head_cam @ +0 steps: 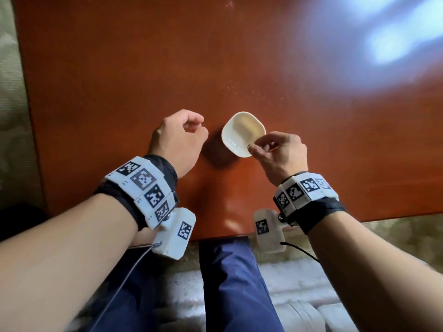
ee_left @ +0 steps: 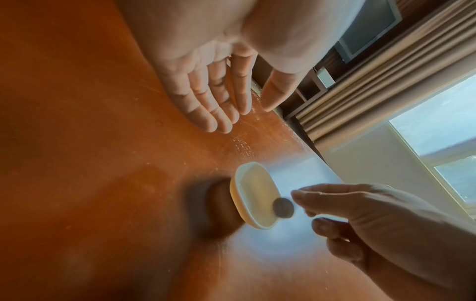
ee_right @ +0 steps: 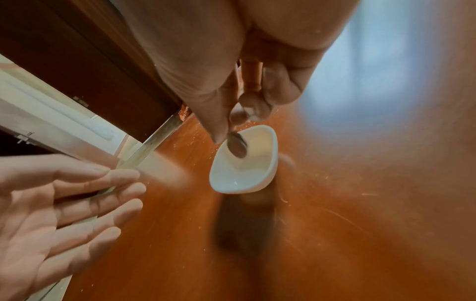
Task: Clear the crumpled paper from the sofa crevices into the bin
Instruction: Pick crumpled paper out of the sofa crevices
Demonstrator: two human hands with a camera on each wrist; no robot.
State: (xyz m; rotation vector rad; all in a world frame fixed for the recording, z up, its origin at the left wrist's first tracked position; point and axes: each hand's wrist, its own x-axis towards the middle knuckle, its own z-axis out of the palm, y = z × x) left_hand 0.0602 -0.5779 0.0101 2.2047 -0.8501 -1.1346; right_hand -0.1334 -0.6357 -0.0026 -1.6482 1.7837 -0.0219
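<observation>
No crumpled paper and no bin show in any view. A small white dish [head_cam: 242, 133] [ee_left: 253, 195] [ee_right: 247, 169] stands on a reddish wooden table [head_cam: 119, 92]. My right hand [head_cam: 254, 148] [ee_left: 360, 213] [ee_right: 219, 101] pinches a small dark coin [head_cam: 249, 146] [ee_left: 283, 208] [ee_right: 237, 145] between thumb and fingertip, right over the dish's near rim. My left hand [head_cam: 182, 137] [ee_left: 213, 97] [ee_right: 64, 193] hovers just left of the dish with relaxed fingers and holds nothing.
Patterned fabric [head_cam: 12, 116] borders the table on the left and along its near edge. My legs in blue trousers [head_cam: 230, 283] are below that edge. Curtains [ee_left: 360, 81] and a bright window [ee_left: 438, 142] lie beyond the table's far side.
</observation>
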